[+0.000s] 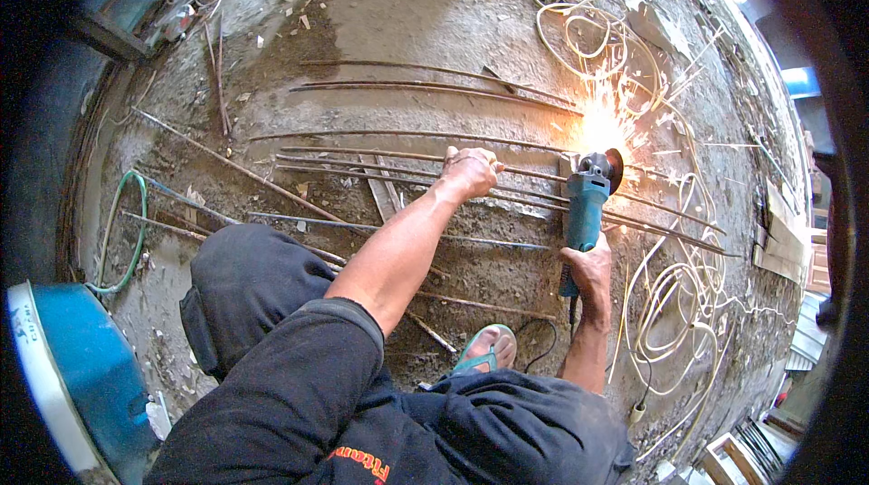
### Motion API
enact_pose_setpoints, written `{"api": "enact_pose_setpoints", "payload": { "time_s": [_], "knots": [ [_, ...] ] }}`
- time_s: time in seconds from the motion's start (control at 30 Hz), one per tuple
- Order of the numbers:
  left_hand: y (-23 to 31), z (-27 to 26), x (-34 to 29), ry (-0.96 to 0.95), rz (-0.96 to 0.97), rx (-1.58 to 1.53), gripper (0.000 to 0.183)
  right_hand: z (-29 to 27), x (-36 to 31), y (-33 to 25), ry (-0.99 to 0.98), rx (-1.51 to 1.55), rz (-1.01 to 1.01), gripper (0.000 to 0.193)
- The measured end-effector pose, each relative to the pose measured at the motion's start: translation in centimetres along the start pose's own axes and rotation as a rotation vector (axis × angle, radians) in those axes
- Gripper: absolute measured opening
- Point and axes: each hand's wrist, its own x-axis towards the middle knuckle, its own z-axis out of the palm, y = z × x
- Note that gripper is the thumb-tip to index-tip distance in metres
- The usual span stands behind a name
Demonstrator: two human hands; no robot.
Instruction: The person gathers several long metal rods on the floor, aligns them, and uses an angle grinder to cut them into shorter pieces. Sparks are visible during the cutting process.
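My right hand (590, 270) grips the rear of a teal angle grinder (587, 213). Its disc (615, 170) meets the steel rods at the right, and bright sparks (605, 118) spray up and away from there. With its fingers closed, my left hand (471, 172) holds one of the long thin steel rods (362, 153) left of the grinder. Several more rods lie roughly parallel on the ground, some beyond the hand and some nearer. The exact contact of disc and rod is hidden by glare and the tool's head.
Pale cable (665, 327) lies in loose coils at the right, with another coil (579, 23) at the far right. A blue container (81, 376) stands at the lower left beside a green hose loop (140, 241). My sandalled foot (489, 347) is close to the near rods.
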Motion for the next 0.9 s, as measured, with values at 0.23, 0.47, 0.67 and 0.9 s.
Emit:
{"api": "enact_pose_setpoints", "payload": {
  "time_s": [0.23,0.47,0.67,0.9],
  "knots": [
    [0.0,-0.2,-0.3,0.040,0.003,-0.026,0.020,-0.3,-0.4,-0.3,-0.036,0.028,0.035,0.059],
    [-0.1,-0.2,-0.3,-0.002,0.001,-0.059,0.030,-0.3,-1.3,-0.8,0.004,-0.011,0.044,0.056],
    [-0.1,-0.1,-0.5,0.010,-0.014,-0.069,0.030,-0.3,-1.2,-0.6,-0.004,0.005,0.009,0.060],
    [0.0,-0.3,-0.6,0.012,-0.002,-0.079,0.026,-0.3,-0.8,-0.6,0.006,-0.011,-0.002,0.055]
  ]
}}
